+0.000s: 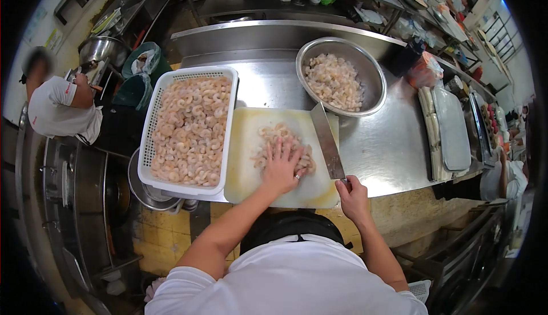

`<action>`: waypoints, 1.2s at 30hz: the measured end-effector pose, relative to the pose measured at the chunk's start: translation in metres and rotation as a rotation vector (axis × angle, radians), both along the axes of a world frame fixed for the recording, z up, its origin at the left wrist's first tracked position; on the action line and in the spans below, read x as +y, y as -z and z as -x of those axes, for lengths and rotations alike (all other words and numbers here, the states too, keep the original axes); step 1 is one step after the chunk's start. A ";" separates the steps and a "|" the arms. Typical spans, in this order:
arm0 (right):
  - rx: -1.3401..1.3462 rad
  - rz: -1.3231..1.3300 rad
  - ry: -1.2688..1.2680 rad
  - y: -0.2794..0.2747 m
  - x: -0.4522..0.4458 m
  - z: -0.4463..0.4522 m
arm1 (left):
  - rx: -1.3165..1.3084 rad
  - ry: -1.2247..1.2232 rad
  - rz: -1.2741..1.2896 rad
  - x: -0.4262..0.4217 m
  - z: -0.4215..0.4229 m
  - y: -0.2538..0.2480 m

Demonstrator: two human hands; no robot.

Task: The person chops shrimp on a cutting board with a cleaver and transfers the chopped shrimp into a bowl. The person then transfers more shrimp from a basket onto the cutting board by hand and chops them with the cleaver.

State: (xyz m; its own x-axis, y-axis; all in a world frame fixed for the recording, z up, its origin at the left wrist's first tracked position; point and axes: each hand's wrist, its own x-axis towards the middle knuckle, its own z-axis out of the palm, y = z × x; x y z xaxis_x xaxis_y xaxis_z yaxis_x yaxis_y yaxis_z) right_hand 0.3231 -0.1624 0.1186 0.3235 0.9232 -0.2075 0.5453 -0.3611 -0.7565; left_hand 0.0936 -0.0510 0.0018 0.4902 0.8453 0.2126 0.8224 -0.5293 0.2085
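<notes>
My left hand [281, 168] lies with fingers spread on a small pile of peeled shrimp [268, 139] on the white cutting board [245, 186]. In my right hand [353, 200] is the handle of a cleaver [327, 144], its broad blade angled over the board's right side, apart from the pile. Left of the board stands a white perforated basket [229, 115] filled with peeled shrimp [191, 126]. A steel bowl [374, 95] behind the cleaver's tip holds pale shrimp pieces [334, 81].
The steel table [388, 155] has a raised back edge. Stacked trays [451, 132] and a dark bottle [408, 55] stand at its right. A green bin [155, 64] is beyond the basket. One co-worker [63, 101] stands at far left, another [502, 178] at far right.
</notes>
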 end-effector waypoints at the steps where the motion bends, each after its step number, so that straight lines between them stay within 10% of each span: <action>1: -0.021 -0.007 -0.008 -0.002 0.000 -0.001 | -0.039 -0.013 0.038 0.012 0.002 -0.014; 36: -0.199 0.044 -0.148 0.004 -0.022 -0.009 | -0.439 0.138 0.326 0.055 -0.040 -0.020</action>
State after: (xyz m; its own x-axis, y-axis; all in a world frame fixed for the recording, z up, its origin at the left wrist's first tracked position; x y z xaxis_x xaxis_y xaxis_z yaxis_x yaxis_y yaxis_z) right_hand 0.3322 -0.1842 0.1142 0.2237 0.9550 -0.1947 0.7311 -0.2965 -0.6145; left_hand 0.1333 0.0036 0.0217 0.5250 0.8359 0.1602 0.5498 -0.4767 0.6859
